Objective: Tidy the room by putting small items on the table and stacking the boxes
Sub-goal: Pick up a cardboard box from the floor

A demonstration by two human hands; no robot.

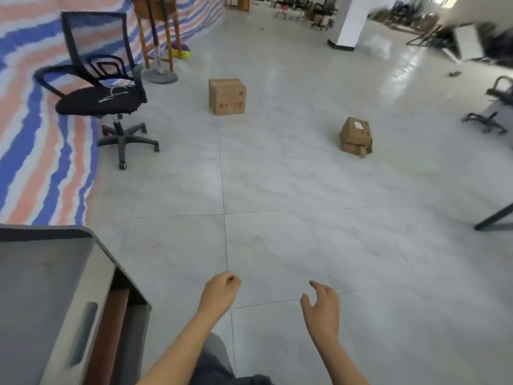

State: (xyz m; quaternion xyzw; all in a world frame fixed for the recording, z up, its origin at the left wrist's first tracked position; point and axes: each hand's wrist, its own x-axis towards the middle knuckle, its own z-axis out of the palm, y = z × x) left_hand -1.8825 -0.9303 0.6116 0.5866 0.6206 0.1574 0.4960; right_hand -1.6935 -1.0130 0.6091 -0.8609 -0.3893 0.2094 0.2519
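Two boxes sat on the tiled floor (277, 190), well apart from each other and well ahead of the person. The big box (227, 97) stood square near the chair (102, 98), its faces flat, its edges crisp and red print on its front. The small box (356, 136) lay off to the right and looked battered: its lower edge sagged, and a flap or strip of tape hung loose at one bottom corner.

Both hands were low in the view and held nothing. The left hand (220, 291) had its fingers loosely curled in. The right hand (322, 304) was relaxed and spread, with the thumb apart from the fingers. Neither touched anything. The desk (41, 287) stood just beside the person's left.

Both boxes looked like plain dry cardboard, likely stiff at the corners, yielding in the middle of a face, and not slippery. Their weight could not be told, since both were closed. The big box seemed best taken with two hands on opposite sides, low down, with fingers hooked under the bottom edges. The small box probably called for a palm beneath it, because its underside seemed to be giving way and might spill if it were lifted by the sides alone. The big box's flat top looked the sounder base, so the small box likely belonged on it
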